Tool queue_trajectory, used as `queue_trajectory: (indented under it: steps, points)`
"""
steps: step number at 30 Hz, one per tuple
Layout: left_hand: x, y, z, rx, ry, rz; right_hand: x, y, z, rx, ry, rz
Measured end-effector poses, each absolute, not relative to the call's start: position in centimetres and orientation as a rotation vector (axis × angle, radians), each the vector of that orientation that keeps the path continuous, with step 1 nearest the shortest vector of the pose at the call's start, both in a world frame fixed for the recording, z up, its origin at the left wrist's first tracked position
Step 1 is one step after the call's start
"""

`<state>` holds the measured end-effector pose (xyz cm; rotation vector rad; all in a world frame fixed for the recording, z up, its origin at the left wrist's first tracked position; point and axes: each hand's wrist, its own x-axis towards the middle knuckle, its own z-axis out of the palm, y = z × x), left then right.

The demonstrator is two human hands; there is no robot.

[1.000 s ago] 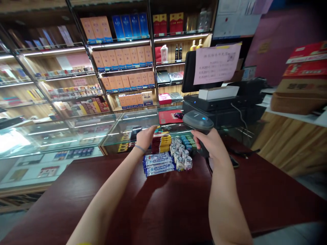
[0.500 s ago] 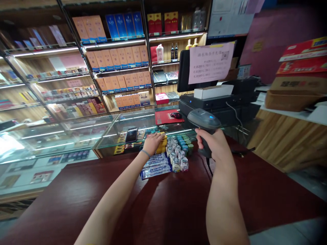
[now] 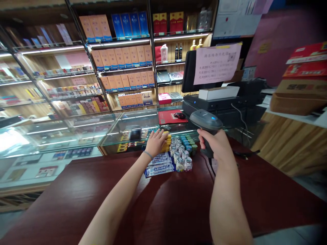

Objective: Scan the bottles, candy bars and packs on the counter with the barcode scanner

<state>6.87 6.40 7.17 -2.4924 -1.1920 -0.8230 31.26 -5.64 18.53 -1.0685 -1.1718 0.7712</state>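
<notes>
My right hand (image 3: pixel 220 144) is wrapped round the handle of a dark grey barcode scanner (image 3: pixel 206 121), its cable hanging below. The scanner's head, with a blue light on top, is above the counter. My left hand (image 3: pixel 154 142) lies with fingers outstretched over a row of yellow packs (image 3: pixel 167 145), partly covering them. Nearer me lie blue-and-white packets (image 3: pixel 160 167) side by side. To their right stand rows of small clear jars (image 3: pixel 180 164) with silvery lids. Beyond these jars are blue and green round containers (image 3: pixel 190 145).
The dark red counter (image 3: pixel 102 190) meets a glass display case (image 3: pixel 107 137). A phone-like dark item (image 3: pixel 135 133), blurred out, rests there. A mouse (image 3: pixel 180 115) sits on a red mat (image 3: pixel 166 117). A monitor (image 3: pixel 189 73) stands behind the scanner; cardboard boxes (image 3: pixel 296 98) are at right.
The camera view has turned slightly left, so everything sits further right. My left hand's fingers are more spread over the yellow packs. My right hand keeps hold of the barcode scanner.
</notes>
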Motion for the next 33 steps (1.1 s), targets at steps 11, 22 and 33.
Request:
queue_trajectory:
  steps: [11, 22, 33]
  points:
    - [-1.1, -0.3, 6.6, -2.093, -1.167, -1.655, 29.4, -5.2, 18.0, -1.114, -1.313, 0.772]
    - [-5.6, -0.6, 7.9, -1.639, -1.277, -2.041, 27.0, -4.9, 17.4, -1.216, -1.363, 0.662]
    - [-4.6, -0.3, 7.5, -1.906, -1.26, -1.815, 27.2, -4.6, 17.4, -1.246, -1.372, 0.631]
